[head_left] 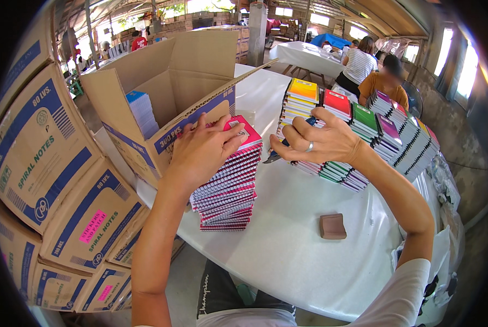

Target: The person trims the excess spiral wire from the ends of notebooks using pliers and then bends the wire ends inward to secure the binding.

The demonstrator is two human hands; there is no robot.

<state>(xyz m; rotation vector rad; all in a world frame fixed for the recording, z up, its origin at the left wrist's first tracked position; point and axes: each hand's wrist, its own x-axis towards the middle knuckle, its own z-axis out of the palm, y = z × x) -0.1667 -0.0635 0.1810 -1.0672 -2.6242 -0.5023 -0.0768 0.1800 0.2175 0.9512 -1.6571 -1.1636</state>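
Observation:
My left hand (pixel 203 144) lies with its fingers spread over the top of a tall, slightly twisted stack of pink-red spiral notebooks (pixel 225 188). Its fingertips touch the top cover, beside the flap of an open cardboard box (pixel 140 76). Just right of the stack, my right hand (pixel 317 139), wearing a ring, is closed around a small blue-handled hand tool (pixel 271 158). The tool's dark tip points down and left, apart from the stack; my fingers hide most of it, so its exact kind is unclear. Inside the box stand blue-topped notebooks (pixel 141 111).
Rows of stacked spiral notebooks (pixel 364 122) in several colours stand on the white-covered table (pixel 287 245). A brown block (pixel 332 226) lies nearer me. Piled cartons (pixel 47 152) rise at left. Beyond the notebooks sits a person in orange (pixel 386 87); another stands in stripes (pixel 360 66).

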